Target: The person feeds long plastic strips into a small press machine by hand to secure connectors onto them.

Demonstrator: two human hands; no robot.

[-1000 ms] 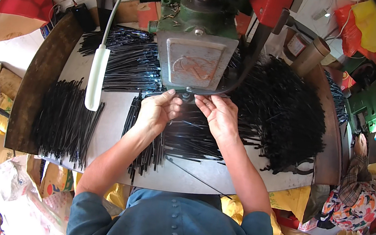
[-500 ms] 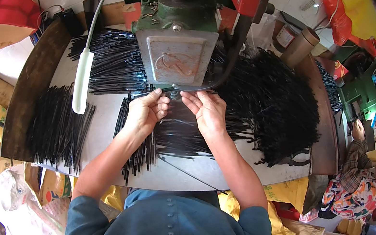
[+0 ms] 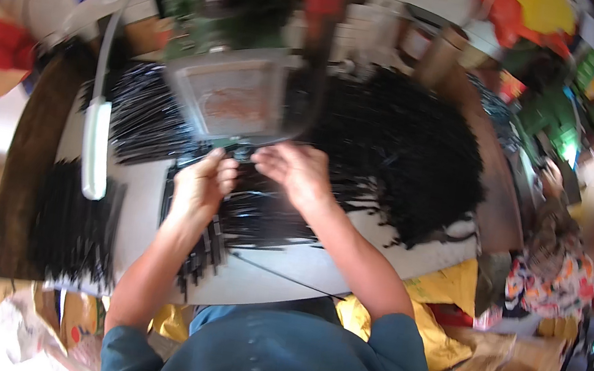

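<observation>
From afar I see the left hand (image 3: 203,183) and right hand (image 3: 299,173), fingers curled, any grip lost in blur, below the green machine (image 3: 227,48) at upper centre-left, thin black strips (image 3: 408,160) banked around them on the bench (image 3: 143,215), probably for easy reach.

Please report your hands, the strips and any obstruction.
Left hand and right hand by green machine, grips blurred. Black strips on both sides. White lamp left, apart from hands.

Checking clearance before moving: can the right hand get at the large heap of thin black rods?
Probably yes: the black heap lies beside the bare right hand, with nothing visibly between, though blur obscures its grip.
</observation>
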